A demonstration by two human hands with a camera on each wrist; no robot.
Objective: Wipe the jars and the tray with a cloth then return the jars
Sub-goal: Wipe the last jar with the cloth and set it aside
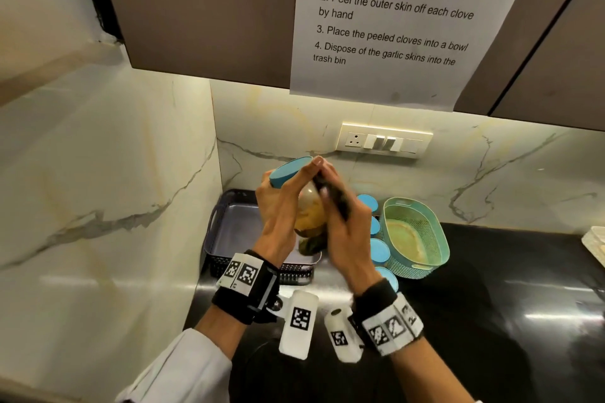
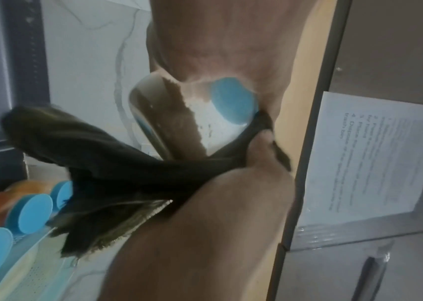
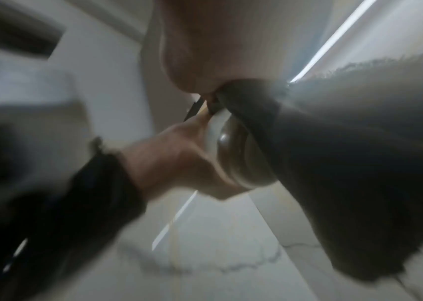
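Note:
My left hand (image 1: 281,203) grips a clear jar (image 1: 309,209) with a blue lid (image 1: 289,172), tilted and lifted above the dark tray (image 1: 229,232). The jar (image 2: 179,114) holds a pale and brown filling. My right hand (image 1: 340,206) holds a dark cloth (image 1: 334,196) pressed against the jar's right side. The cloth (image 2: 118,169) hangs down below the jar in the left wrist view. In the blurred right wrist view the cloth (image 3: 347,163) covers the jar (image 3: 236,154) and the left hand (image 3: 179,154) shows beside it.
Several blue-lidded jars (image 1: 379,250) stand in a row on the black counter between the tray and a green perforated basket (image 1: 415,235). Marble wall runs behind and to the left. A switch plate (image 1: 384,141) and a paper sheet (image 1: 389,20) are on the wall above.

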